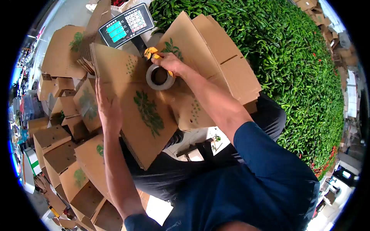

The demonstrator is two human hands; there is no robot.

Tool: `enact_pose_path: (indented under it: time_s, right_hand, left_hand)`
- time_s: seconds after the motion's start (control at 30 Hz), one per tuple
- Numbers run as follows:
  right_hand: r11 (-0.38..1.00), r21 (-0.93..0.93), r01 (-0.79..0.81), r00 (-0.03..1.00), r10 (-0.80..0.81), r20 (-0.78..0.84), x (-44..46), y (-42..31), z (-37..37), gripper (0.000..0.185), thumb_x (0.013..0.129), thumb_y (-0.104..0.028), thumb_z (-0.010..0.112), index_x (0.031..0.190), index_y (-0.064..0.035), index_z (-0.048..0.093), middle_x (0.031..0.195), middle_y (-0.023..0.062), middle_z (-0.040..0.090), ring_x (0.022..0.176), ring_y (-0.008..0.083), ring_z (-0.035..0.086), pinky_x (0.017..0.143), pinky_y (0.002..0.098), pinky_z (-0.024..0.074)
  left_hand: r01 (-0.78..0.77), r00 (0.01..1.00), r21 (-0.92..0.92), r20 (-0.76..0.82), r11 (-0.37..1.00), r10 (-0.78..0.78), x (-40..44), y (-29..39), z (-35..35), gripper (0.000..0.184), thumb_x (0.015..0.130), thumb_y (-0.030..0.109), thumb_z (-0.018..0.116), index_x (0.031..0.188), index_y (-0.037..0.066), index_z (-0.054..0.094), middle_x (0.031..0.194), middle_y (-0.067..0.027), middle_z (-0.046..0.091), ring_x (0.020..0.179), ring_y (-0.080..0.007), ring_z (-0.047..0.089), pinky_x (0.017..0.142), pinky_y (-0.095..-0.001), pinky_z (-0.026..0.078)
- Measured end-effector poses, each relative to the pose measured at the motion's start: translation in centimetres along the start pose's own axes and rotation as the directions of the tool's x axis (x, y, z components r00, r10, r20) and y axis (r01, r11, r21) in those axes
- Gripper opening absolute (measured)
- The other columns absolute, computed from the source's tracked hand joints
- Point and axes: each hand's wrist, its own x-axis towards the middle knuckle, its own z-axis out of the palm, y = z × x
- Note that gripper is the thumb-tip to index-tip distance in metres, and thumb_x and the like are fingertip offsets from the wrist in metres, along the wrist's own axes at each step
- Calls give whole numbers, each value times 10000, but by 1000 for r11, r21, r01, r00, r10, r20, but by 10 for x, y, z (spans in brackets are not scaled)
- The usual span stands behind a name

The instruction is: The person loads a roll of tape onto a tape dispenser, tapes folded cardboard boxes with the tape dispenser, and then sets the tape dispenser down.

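Your right hand (169,63) has its fingers closed around a yellow-orange tape dispenser (151,52), which sits above the middle of the partly folded carton (129,107), its pale tape roll (150,79) hanging towards you; the fingertips wrap out of sight, and whether the tape touches the cardboard you cannot tell. Your left hand (109,107) lies along the carton's left edge, fingers straight and close together, pinching nothing that shows. The carton's underside is hidden, and so is whatever bears its weight; your dark trousers (162,175) show below its near edge, and your right forearm (212,96) crosses in front of its right-hand panels. Just beyond the carton stands a scale display (125,25) with lit screens, their figures too small to read; the carton covers the lower part of its post (140,45). Right of the carton, a broad heap of green peppers (293,57) spreads away, its near side partly covered by your sleeve (269,154), with some red ones (327,165) at the far right. Left of the carton, other boxes (58,138) crowd together, some overlapped by your left arm (119,169), and upright cardboard sheets (92,29) stand beside the display. Further out on both sides, dark rounded borders cut off the clutter, which blurs.
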Motion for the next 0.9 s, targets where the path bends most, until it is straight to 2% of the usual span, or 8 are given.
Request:
enact_pose_path:
  time_s: [0.13, 0.23, 0.57, 0.63, 0.7, 0.77, 0.8, 0.9]
  right_hand:
    - [982, -187, 18, 996, -2, 84, 16, -8, 9, 649, 847, -467, 711, 1376, -117, 575, 1178, 145, 676, 1052, 247, 641, 958, 337, 470]
    - [963, -244, -111, 967, 162, 199, 20, -43, 10, 670, 847, -524, 693, 1395, -161, 564, 1024, 155, 685, 869, 248, 657, 765, 388, 539]
    - [761, -559, 329, 852, 16, 523, 67, 13, 44, 610, 866, -532, 652, 1321, -128, 614, 857, 151, 708, 725, 243, 657, 678, 406, 517]
    - [663, -453, 596, 737, -226, 637, 35, 44, 46, 524, 914, -450, 618, 1310, -109, 600, 794, 150, 701, 708, 267, 667, 670, 410, 521]
    - [919, -326, 221, 808, 15, 589, -67, 11, 27, 495, 940, -387, 600, 1359, -126, 557, 866, 155, 709, 718, 287, 678, 689, 413, 536]
    - [960, -243, 137, 766, 53, 641, -112, 29, 27, 508, 950, -348, 591, 1411, -151, 512, 1015, 170, 699, 761, 306, 690, 720, 408, 549]
    - [926, -202, 319, 751, -117, 650, -120, 64, 30, 515, 951, -337, 588, 1427, -162, 497, 1084, 177, 682, 795, 312, 693, 737, 402, 554]
    - [876, -440, 195, 717, 179, 674, -146, 14, 13, 544, 929, -330, 615, 1431, -156, 499, 1210, 190, 642, 900, 325, 687, 787, 385, 554]
  left_hand:
    - [100, 995, -190, 7, 977, -101, -1, 4, 0, 715, 849, -60, 491, 1528, 48, 293, 1567, -168, 318, 1461, -282, 291, 1172, -369, 257]
    - [72, 997, -156, 22, 985, -70, -1, 5, -2, 725, 841, -69, 482, 1530, 49, 290, 1570, -169, 315, 1465, -281, 283, 1178, -372, 249]
    - [47, 999, -111, 18, 993, -46, 0, -5, -3, 699, 833, -61, 433, 1517, 15, 307, 1576, -178, 302, 1485, -290, 242, 1197, -372, 210]
    - [81, 997, -127, 3, 989, -81, 2, -6, -3, 700, 835, -57, 438, 1518, 15, 305, 1579, -174, 300, 1486, -286, 240, 1199, -365, 205]
    - [98, 995, -162, 4, 982, -99, 0, -5, -1, 698, 836, -53, 441, 1518, 18, 306, 1580, -170, 300, 1487, -283, 238, 1200, -360, 203]
    - [81, 997, -226, 17, 971, -80, 1, -3, 2, 696, 838, -51, 443, 1517, 22, 311, 1579, -166, 303, 1488, -281, 235, 1199, -358, 206]
    - [58, 998, -227, 11, 972, -57, 3, 0, 4, 691, 843, -46, 445, 1517, 26, 313, 1580, -162, 303, 1487, -278, 238, 1199, -357, 207]
    - [19, 1000, -209, 4, 978, -18, 0, 3, 7, 670, 862, -27, 450, 1516, 36, 321, 1582, -151, 302, 1485, -269, 244, 1197, -356, 211]
